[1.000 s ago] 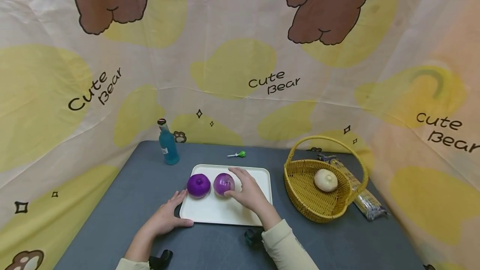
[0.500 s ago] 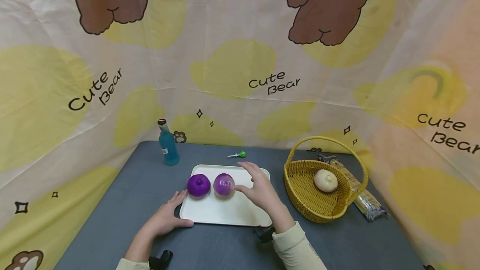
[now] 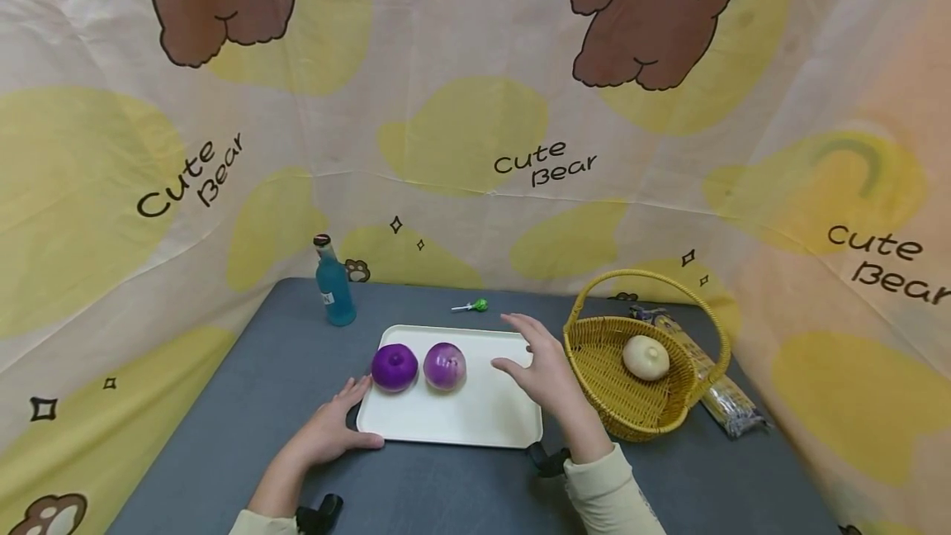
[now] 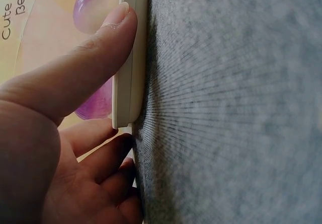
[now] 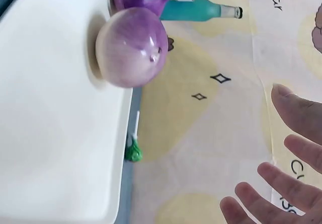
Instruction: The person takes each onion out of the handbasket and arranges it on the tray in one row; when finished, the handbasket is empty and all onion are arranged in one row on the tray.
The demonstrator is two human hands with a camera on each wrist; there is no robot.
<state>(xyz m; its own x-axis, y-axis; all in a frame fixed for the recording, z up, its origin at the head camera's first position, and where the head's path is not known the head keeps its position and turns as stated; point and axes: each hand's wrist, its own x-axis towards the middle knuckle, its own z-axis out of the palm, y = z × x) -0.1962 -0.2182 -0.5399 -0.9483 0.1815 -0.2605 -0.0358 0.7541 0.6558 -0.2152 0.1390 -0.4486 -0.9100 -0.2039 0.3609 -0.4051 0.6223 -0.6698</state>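
Note:
Two purple onions lie side by side on a white tray: a darker one at left and a paler, white-streaked one to its right. My left hand rests at the tray's front left corner, its thumb against the front rim and its fingers along the left side. Over the tray's right end, my right hand hovers with spread fingers, holding nothing. In the right wrist view its fingers stand well apart from the paler onion.
A yellow wicker basket with a white onion inside stands at right, a long plastic-wrapped package behind it. A blue bottle stands upright at back left. A green lollipop lies behind the tray.
My right hand has let go of the paler onion and moved right, toward the basket. My left hand and both onions have stayed in place.

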